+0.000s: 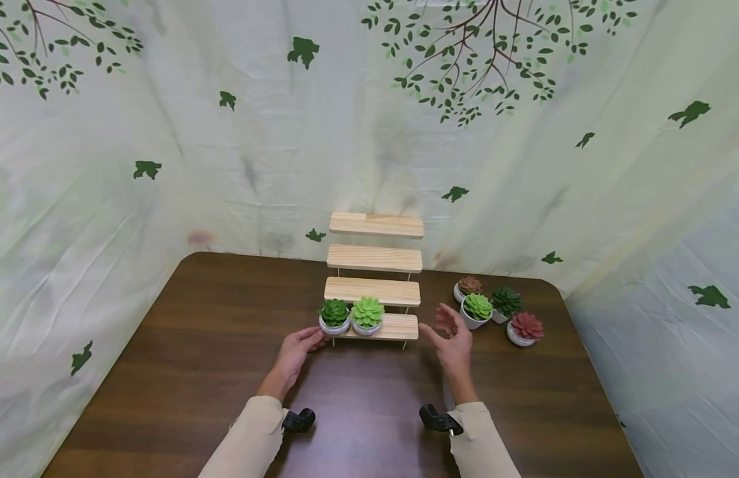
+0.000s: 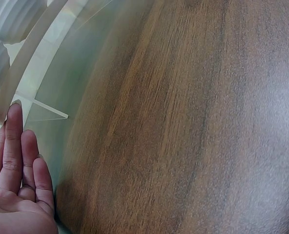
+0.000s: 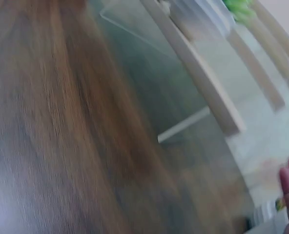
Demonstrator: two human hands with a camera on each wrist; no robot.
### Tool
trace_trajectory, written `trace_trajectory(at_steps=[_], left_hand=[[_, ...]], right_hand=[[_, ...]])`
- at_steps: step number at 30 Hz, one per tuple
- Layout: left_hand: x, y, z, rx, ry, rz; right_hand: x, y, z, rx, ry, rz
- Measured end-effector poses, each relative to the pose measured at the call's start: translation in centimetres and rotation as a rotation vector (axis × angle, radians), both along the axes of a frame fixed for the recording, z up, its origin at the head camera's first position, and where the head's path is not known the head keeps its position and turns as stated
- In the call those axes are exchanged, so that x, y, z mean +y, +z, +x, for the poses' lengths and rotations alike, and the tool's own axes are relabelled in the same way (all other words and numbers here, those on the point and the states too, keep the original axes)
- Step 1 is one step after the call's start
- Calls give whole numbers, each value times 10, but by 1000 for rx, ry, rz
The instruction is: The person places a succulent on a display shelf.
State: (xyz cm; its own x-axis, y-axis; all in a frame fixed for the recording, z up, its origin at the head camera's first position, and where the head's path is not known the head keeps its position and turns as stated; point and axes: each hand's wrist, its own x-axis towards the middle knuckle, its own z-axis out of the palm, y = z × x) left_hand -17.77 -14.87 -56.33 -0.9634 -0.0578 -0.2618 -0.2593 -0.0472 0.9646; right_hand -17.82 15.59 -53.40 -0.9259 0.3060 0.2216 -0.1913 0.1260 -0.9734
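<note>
In the head view I see the hands apart — the left hand [image 1: 296,352] at the dark green succulent [image 1: 333,313], left of the light green succulent [image 1: 367,312] on the bottom shelf [image 1: 400,327]; the right hand [image 1: 455,342] relaxed, holding nothing. Left wrist: straight fingers beside the shelf. Right wrist: blurred fingers, clear of it.

Passage, as I see it, along left edge of table [image 1: 172,352]; shelf [image 1: 373,291] blocks mid far edge, potted succulents [image 1: 478,308] crowd far right corner.
</note>
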Motion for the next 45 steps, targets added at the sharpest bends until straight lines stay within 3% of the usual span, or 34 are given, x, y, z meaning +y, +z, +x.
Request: trace_trajectory(at_steps=[9,12,16,26,35,45], left_hand=[[-1,0,-1,-11,2,4],[0,-1,-1,-12,5,4],[0,-2,-1,-6,17,5],[0,-1,-1,-7,22,22],[0,-4,0,5,5,15],[-1,-2,0,-2,15,16]], right_hand=[[40,-18,1,73,-267,-89],[53,-23,1,24,-371,-86],[67,-30,0,-48,-439,-73],[80,-44,-6,-147,-382,-78],[89,-53,-18,-159,-319,-99],[81,-51,-37,-207,-263,-106]])
